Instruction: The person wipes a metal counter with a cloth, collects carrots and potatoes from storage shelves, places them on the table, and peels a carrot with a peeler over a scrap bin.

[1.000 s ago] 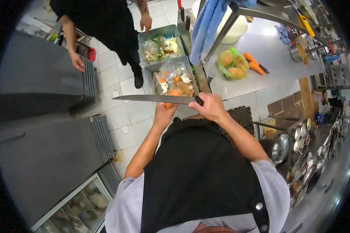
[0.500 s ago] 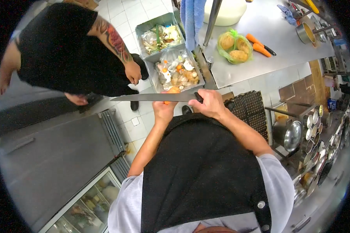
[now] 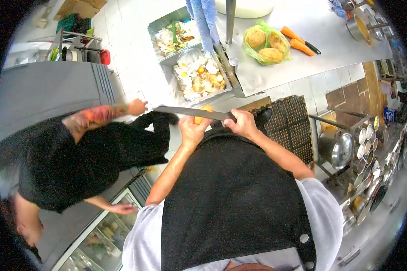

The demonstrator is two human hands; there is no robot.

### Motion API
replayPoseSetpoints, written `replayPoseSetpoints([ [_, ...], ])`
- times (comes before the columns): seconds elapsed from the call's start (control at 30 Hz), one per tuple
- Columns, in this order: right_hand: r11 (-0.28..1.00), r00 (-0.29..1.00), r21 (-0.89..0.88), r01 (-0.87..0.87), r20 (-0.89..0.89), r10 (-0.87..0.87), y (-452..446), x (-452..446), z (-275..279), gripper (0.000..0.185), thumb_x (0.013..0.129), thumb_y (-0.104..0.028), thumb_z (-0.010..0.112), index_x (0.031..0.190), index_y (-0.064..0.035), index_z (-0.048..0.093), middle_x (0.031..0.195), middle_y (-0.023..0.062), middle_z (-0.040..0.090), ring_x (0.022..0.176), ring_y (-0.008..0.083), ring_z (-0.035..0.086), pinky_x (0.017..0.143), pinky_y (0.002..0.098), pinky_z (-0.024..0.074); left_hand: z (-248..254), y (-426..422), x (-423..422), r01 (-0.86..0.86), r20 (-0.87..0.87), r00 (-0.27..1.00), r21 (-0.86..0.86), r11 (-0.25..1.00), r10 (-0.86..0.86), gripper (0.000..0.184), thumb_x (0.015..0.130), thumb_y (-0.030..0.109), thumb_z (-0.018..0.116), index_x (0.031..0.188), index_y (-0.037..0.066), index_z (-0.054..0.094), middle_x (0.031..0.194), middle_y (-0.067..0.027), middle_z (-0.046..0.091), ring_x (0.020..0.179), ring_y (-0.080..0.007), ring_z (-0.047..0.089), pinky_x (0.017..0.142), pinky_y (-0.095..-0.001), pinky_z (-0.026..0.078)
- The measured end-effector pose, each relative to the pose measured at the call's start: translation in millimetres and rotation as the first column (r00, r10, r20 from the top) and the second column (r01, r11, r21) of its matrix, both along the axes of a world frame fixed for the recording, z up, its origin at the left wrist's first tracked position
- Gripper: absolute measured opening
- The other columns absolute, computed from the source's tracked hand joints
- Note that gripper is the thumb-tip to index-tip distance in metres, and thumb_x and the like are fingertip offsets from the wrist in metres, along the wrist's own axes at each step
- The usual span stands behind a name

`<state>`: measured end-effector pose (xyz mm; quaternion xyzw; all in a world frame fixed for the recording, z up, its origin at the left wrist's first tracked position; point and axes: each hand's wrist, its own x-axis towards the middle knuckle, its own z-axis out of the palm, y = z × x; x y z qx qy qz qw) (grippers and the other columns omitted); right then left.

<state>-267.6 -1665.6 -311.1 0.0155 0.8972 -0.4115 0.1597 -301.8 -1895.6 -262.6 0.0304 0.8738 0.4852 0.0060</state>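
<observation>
Head view.

Left hand (image 3: 193,129): centre of frame, forearm rising from the lower left, fingers closed around an orange piece (image 3: 205,114). Right hand (image 3: 242,124): centre, just right of the left hand, forearm rising toward the upper left from the lower right; fist wrapped on the handle of a knife (image 3: 181,110). Both arms are bent, hands in front of a black apron (image 3: 235,189).

Surroundings: two grey bins of scraps, upper centre, the far bin (image 3: 163,23) partly covered by a blue towel (image 3: 205,22), the near bin (image 3: 167,74) above the hands. Steel table (image 3: 276,81), upper right, bearing a green bag (image 3: 267,43) of rounded yellow-brown items, two carrots (image 3: 301,47) and a black-handled tool (image 3: 313,48). Perforated mat (image 3: 289,126), right of the right hand. Lidded pot (image 3: 341,151), right side of frame. Co-worker (image 3: 59,162), dark clothing, left side; one co-worker's hand (image 3: 137,107) near the knife tip, in line with it.

Knife orientation: long axis nearly level across the frame, handle at right, tip at left and slightly higher. The blade crosses the orange piece in view; contact cannot be told. Orange piece: centre, upright, protruding above and below the blade.
</observation>
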Motion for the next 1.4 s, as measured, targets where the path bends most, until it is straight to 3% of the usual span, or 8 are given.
replayPoseSetpoints([
  [0.1,0.99,0.825,0.131,0.043,0.554,-0.109,17.0,-11.4,-40.9,0.093,0.091,-0.083,0.036,0.102,-0.0006,0.078,0.108,0.0305,0.071,0.104,0.0449,0.07,0.092,0.0535,0.0531,15.3,-0.6,1.6,-0.057,-0.012,0.998,-0.028,0.998,0.057,0.041,0.075,0.025,0.091,0.1,0.001,0.07,0.088,-0.0118,0.072,0.078,-0.0204,0.069,0.072,-0.0348,0.056],
  [0.17,0.971,0.839,0.236,0.027,0.522,-0.15,50.1,10.1,-62.1,0.106,0.091,-0.087,0.028,0.087,0.0081,0.075,0.097,0.0359,0.069,0.1,0.0476,0.069,0.089,0.053,0.0518,33.6,0.7,-9.3,-0.02,-0.156,0.987,0.011,1.0,0.022,0.038,0.077,0.022,0.09,0.101,0.001,0.07,0.089,-0.0113,0.072,0.079,-0.0205,0.068,0.073,-0.0347,0.055],
  [0.37,0.94,0.756,0.337,-0.052,0.628,-0.183,137.3,45.0,-33.3,0.109,0.084,-0.092,0.034,0.101,0.0073,0.076,0.109,0.0339,0.07,0.109,0.0465,0.068,0.096,0.0514,0.0528,10.1,30.1,-32.0,-0.084,-0.072,0.993,0.146,0.986,0.095,0.033,0.091,0.02,0.075,0.112,-0.002,0.063,0.101,-0.0144,0.068,0.092,-0.0226,0.066,0.083,-0.0363,0.053],
  [0.6,0.875,0.764,0.48,0.063,0.542,-0.351,245.2,120.1,5.7,0.108,0.076,-0.096,0.042,0.088,0.0056,0.077,0.095,0.0278,0.074,0.095,0.0425,0.073,0.085,0.0496,0.0568,60.4,177.4,-51.6,0.469,-0.375,0.862,0.339,0.815,-0.34,0.046,0.094,0.015,0.071,0.13,-0.001,0.047,0.123,-0.0181,0.058,0.112,-0.026,0.061,0.099,-0.0389,0.05],
  [0.83,0.791,0.582,0.546,0.276,0.56,-0.59,353.6,204.7,12.2,0.106,0.08,-0.092,0.044,0.084,0.0093,0.074,0.084,0.0296,0.072,0.085,0.0423,0.073,0.077,0.0496,0.055,92.0,298.6,-56.6,0.606,-0.518,0.782,0.499,0.62,-0.348,0.044,0.094,0.01,0.07,0.13,0.001,0.046,0.122,-0.0201,0.06,0.108,-0.0283,0.064,0.099,-0.0445,0.052],
  [1.03,0.616,0.462,0.513,0.597,0.407,-0.788,432.0,236.6,-27.6,0.095,0.083,-0.084,0.053,0.088,0.0077,0.074,0.094,0.0323,0.071,0.098,0.0445,0.07,0.088,0.0498,0.0506,24.2,350.9,-64.6,0.388,0.028,0.921,-0.149,0.909,-0.388,0.04,0.094,0.023,0.074,0.122,0.001,0.057,0.116,-0.0231,0.066,0.096,-0.0362,0.07,0.083,-0.0434,0.056],
  [1.27,0.555,0.538,0.311,0.771,0.147,-0.83,468.7,158.6,-1.5,0.062,0.085,-0.057,0.072,0.088,0.0045,0.07,0.09,0.0307,0.069,0.09,0.0454,0.069,0.08,0.0507,0.0515,-13.9,406.8,-103.3,0.278,-0.271,0.901,-0.238,0.93,-0.339,0.036,0.09,0.02,0.072,0.12,0.002,0.06,0.104,-0.0186,0.064,0.094,-0.0404,0.063,0.081,-0.0479,0.052],
  [1.4,0.618,0.65,0.217,0.756,-0.135,-0.748,488.7,72.7,18.2,0.049,0.082,-0.043,0.076,0.088,0.005,0.068,0.089,0.0301,0.069,0.089,0.0456,0.068,0.078,0.0509,0.0518,-48.4,420.6,-122.5,0.222,-0.383,0.75,-0.622,0.751,-0.539,0.034,0.086,0.015,0.068,0.119,0.005,0.061,0.107,-0.0142,0.064,0.103,-0.0351,0.061,0.085,-0.0446,0.051],
])
